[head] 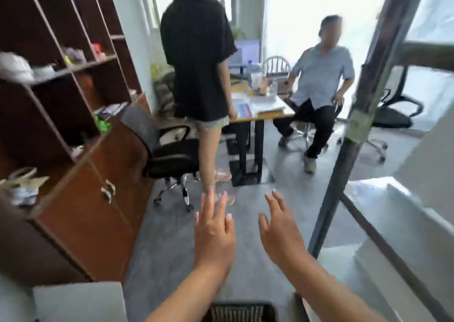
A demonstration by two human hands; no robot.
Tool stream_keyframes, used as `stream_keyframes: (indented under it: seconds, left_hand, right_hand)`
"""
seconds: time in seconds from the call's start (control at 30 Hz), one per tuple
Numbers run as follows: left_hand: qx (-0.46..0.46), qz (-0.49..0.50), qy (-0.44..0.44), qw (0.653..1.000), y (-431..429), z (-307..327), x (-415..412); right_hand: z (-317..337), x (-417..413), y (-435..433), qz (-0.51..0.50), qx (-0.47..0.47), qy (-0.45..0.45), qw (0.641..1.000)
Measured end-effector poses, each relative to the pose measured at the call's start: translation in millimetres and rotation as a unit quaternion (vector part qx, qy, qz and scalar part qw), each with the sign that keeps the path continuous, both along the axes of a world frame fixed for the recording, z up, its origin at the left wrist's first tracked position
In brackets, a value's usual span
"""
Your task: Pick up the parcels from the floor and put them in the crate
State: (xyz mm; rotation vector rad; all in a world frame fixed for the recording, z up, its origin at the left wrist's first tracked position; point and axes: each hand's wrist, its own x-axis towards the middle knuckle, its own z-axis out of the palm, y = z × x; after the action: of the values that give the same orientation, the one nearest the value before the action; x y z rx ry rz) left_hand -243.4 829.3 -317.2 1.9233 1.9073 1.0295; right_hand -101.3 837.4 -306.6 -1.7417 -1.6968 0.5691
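My left hand (pixel 214 231) and my right hand (pixel 280 228) reach forward side by side over the grey floor, fingers spread and straight, holding nothing. A dark slatted crate (pixel 239 312) shows at the bottom edge, just below and between my forearms; only its top rim and slats are visible. A pale box-like object (pixel 78 299) lies at the bottom left beside the crate; I cannot tell whether it is a parcel. No parcel is plainly in view on the floor.
A brown shelf cabinet (pixel 81 199) lines the left. A black office chair (pixel 169 150) stands ahead, with a standing person (pixel 196 59) and a desk (pixel 260 110) behind it. A seated person (pixel 319 83) is right of the desk. A dark door frame post (pixel 344 150) rises on the right.
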Motion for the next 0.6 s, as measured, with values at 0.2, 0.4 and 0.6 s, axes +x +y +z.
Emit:
stream_keyframes:
  seconds: [0.2,0.4,0.6]
  left_hand:
    - [0.184,-0.101,0.032,0.977,0,233,49]
    - [0.287,-0.173,0.005,0.942,-23,350,67]
    - [0.348,-0.313,-0.031,0.883,-81,382,92]
  right_hand:
    - [224,30,-27,-0.018,0.170,-0.128,0.977]
    - [358,50,-84,-0.150,0.312,-0.153,0.926]
    - [404,66,-163,-0.308,0.311,-0.231,0.869]
